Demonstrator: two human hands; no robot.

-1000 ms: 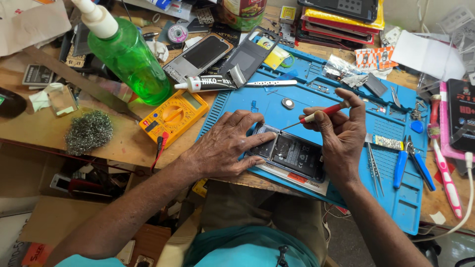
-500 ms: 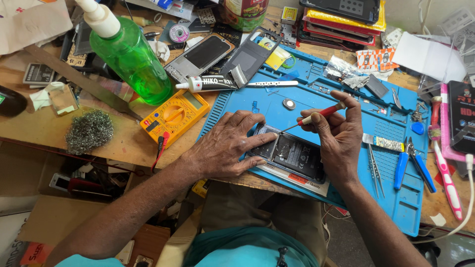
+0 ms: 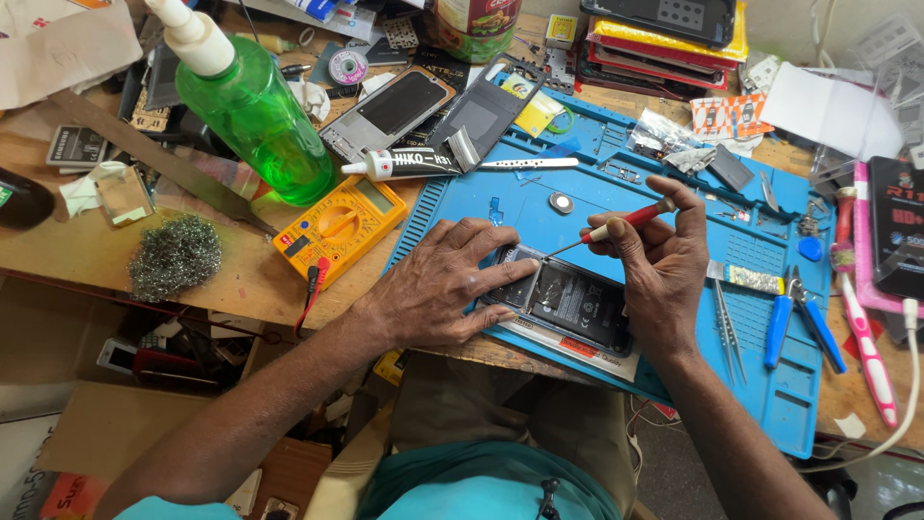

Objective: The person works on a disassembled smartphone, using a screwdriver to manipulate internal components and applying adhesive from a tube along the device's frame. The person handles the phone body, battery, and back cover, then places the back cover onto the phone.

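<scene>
An opened phone (image 3: 576, 306) with its back off lies on a blue work mat (image 3: 674, 231) near the table's front edge. My left hand (image 3: 438, 284) rests flat on the phone's left end, fingers spread, pinning it down. My right hand (image 3: 659, 265) pinches a thin screwdriver with a red handle (image 3: 626, 223); its tip slants down to the phone's upper left part, close to my left fingertips.
A green liquid bottle (image 3: 252, 111), a yellow multimeter (image 3: 339, 229), a glue tube (image 3: 414, 164) and steel wool (image 3: 173, 255) lie to the left. Tweezers (image 3: 727, 323), blue-handled pliers (image 3: 799, 318) and a red-white tool (image 3: 861, 327) lie to the right. Stacked phones (image 3: 664, 34) sit at the back.
The screwdriver's handle has shifted slightly in my right fingers while its tip stays on the phone. My left hand has held its place.
</scene>
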